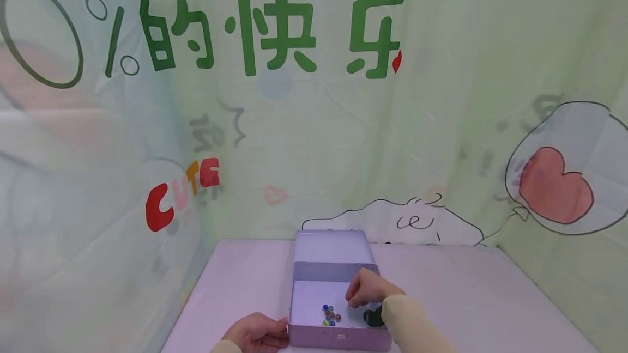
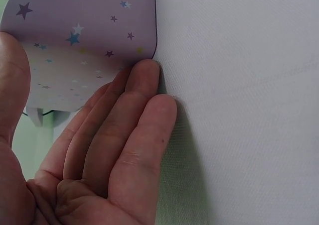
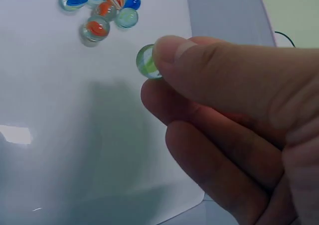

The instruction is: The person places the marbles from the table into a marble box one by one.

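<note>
A lilac hinged box (image 1: pixel 314 336) lies with its lid (image 1: pixel 333 247) swung back, star prints (image 2: pixel 75 38) on its outside. My right hand (image 1: pixel 368 288) is over the box floor, pinching a clear marble with a green swirl (image 3: pixel 147 61) between thumb and fingers. Several glass marbles (image 1: pixel 330 314), with blue, orange and pale swirls, sit grouped on the floor to the left of that hand. At the box's near left corner is my left hand (image 1: pixel 258 332), its fingers (image 2: pixel 142 130) extended with the tips against the box's edge and the thumb by its wall.
A pale tabletop (image 1: pixel 441 287) runs under the box and out to both sides. Printed cloth hangings (image 1: pixel 294 151) with green characters and a balloon drawing stand behind and at the sides. A dark wrist strap (image 1: pixel 374 317) is on the right wrist.
</note>
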Tool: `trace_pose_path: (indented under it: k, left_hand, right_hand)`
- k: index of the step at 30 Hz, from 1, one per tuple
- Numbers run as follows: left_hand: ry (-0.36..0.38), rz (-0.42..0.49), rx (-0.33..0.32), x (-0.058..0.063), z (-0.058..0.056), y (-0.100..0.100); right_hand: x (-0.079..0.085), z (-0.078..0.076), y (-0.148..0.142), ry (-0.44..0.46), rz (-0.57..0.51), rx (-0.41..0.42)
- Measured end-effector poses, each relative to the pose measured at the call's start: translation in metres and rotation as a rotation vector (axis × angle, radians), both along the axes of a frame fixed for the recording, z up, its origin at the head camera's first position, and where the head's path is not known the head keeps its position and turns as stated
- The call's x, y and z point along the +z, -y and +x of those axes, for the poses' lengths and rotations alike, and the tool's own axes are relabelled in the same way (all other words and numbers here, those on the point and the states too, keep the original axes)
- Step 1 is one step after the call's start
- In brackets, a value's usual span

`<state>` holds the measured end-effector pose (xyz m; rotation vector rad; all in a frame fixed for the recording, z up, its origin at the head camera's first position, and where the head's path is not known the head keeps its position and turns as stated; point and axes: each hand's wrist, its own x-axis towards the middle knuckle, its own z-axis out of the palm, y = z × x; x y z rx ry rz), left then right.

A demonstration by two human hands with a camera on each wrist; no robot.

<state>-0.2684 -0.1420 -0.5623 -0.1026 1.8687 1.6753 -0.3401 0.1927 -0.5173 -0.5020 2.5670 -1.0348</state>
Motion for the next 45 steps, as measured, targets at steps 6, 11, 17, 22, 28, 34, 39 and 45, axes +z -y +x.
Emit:
trace_pose_path:
  k: [6,11,17,22,28,34,39,45]
  left_hand:
    - [0.023,0.008,0.006,0.0,-0.002,-0.001]
    - [0.012,0.005,0.011,-0.001,-0.002,-0.001]
    - [-0.02,-0.005,0.002,-0.003,0.0,-0.002]
    - [-0.036,-0.01,-0.011,-0.002,0.0,-0.004]
    - [-0.021,-0.008,-0.024,-0.003,-0.001,-0.001]
    - [-0.023,-0.003,-0.034,-0.006,0.0,0.002]
    - [-0.077,-0.014,-0.055,-0.005,0.003,0.002]
    - [-0.048,0.005,-0.058,-0.002,0.007,-0.002]
  right_hand:
    - [0.004,0.001,0.004,-0.025,0.021,0.005]
    - [0.003,0.001,0.005,-0.05,0.073,-0.039]
    - [0.011,0.006,0.001,-0.098,0.052,-0.04]
    - [0.03,0.013,-0.021,-0.134,-0.058,-0.071]
    - [0.042,0.023,-0.078,-0.144,-0.073,-0.192]
    - [0.043,0.046,-0.154,-0.081,-0.003,-0.387]
    - [0.042,0.067,-0.196,-0.06,0.02,-0.424]
    - [0.014,0.092,-0.208,-0.02,-0.001,-0.399]
